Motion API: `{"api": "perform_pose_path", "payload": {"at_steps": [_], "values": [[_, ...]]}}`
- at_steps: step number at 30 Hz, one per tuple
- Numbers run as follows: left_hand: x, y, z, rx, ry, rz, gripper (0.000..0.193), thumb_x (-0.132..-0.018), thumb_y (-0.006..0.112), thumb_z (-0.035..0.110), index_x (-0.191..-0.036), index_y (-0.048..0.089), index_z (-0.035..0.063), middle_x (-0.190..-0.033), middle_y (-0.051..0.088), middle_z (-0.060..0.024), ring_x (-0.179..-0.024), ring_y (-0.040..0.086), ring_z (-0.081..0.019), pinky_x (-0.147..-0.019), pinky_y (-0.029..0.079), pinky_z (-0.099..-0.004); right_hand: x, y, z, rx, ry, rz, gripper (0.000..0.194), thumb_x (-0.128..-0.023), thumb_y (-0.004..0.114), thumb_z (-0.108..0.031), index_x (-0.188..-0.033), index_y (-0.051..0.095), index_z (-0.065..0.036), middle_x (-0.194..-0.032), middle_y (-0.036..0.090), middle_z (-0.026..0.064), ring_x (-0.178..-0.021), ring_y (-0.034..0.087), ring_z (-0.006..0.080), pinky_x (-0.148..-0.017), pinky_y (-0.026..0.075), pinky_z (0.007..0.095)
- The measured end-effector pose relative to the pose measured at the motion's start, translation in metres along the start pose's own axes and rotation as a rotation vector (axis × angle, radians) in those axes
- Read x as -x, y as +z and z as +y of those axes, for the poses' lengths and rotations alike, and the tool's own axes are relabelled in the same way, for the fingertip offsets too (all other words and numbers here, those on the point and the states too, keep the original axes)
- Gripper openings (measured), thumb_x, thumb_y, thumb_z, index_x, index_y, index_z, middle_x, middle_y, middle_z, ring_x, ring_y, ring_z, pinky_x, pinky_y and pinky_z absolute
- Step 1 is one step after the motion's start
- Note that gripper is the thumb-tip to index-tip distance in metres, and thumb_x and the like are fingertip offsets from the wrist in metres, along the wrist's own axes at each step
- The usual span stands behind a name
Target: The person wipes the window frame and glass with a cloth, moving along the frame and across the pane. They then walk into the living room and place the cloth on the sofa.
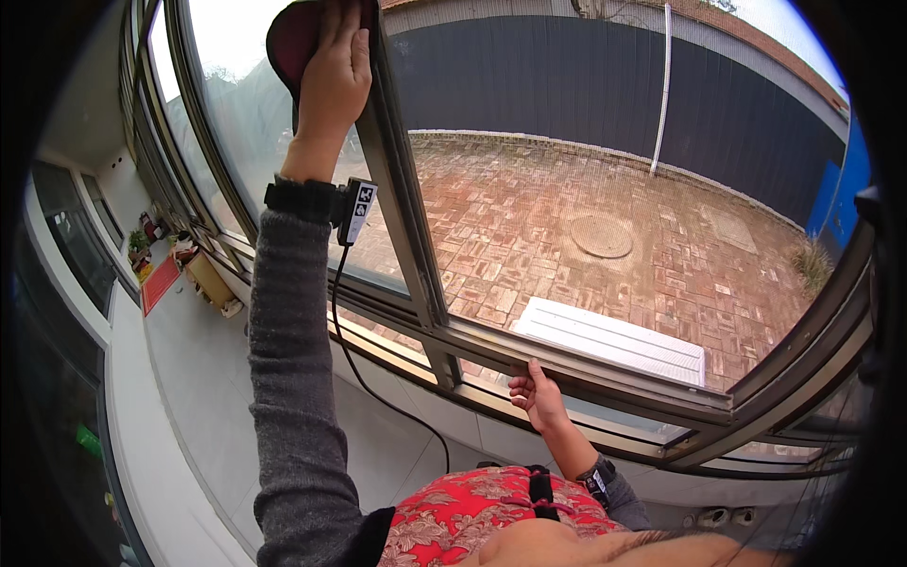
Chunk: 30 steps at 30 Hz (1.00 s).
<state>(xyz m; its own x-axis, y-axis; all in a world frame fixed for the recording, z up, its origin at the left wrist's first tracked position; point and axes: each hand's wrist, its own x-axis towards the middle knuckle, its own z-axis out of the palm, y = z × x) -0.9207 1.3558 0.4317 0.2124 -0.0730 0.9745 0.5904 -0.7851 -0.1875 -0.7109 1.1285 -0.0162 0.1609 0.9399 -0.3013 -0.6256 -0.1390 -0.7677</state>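
Observation:
My left hand is raised high at the upper left, holding a dark red, black-edged cloth pad against the upright metal bar of the window frame. Its fingertips run to the top of the picture. Lower down, my right hand is at the bottom rail of the window, thumb pointing up at the rail and fingers loosely curled. I see nothing in that hand. Wrist straps sit on both arms; a black cable hangs from the box on the left one.
Through the mesh-covered window lies a brick-paved yard with a white slatted panel near the sill and a dark fence behind. To the left runs a tiled floor with a red mat and a wooden cabinet. Shoes stand at lower right.

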Motion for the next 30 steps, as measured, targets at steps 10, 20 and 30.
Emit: {"api": "perform_pose_path", "payload": {"at_steps": [10,20,30], "values": [[0.252,0.011,0.095,-0.023,-0.323,-0.170,0.037,-0.098,0.055,0.013,-0.134,0.055,0.0023,-0.131,0.056,-0.0253,-0.113,0.058,-0.0424,-0.092,0.050,-0.0418,-0.001,-0.002,-0.003,0.032,0.022,-0.056,0.053,-0.095,0.055,-0.058,-0.090,0.062,-0.005,-0.083,0.066,0.0054,-0.071,0.061,0.0134,-0.064,0.053,0.0292],[0.312,-0.027,0.100,0.106,-0.592,-0.060,0.027,-0.087,0.063,-0.001,-0.114,0.069,0.0008,-0.114,0.068,-0.0195,-0.104,0.066,-0.0338,-0.089,0.051,-0.0377,-0.002,-0.002,-0.005,0.025,0.030,-0.065,0.051,-0.094,0.056,-0.056,-0.089,0.062,-0.006,-0.083,0.066,0.0051,-0.072,0.061,0.0131,-0.064,0.053,0.0293],[0.240,-0.001,0.079,0.029,-0.688,-0.025,0.031,-0.083,0.077,0.019,-0.100,0.067,-0.0053,-0.098,0.068,-0.0147,-0.087,0.065,-0.0277,-0.079,0.051,-0.0352,0.000,0.002,-0.005,0.005,0.034,-0.013,0.052,-0.094,0.058,-0.056,-0.091,0.062,-0.004,-0.083,0.065,0.0067,-0.070,0.061,0.0139,-0.061,0.052,0.0277]]}}
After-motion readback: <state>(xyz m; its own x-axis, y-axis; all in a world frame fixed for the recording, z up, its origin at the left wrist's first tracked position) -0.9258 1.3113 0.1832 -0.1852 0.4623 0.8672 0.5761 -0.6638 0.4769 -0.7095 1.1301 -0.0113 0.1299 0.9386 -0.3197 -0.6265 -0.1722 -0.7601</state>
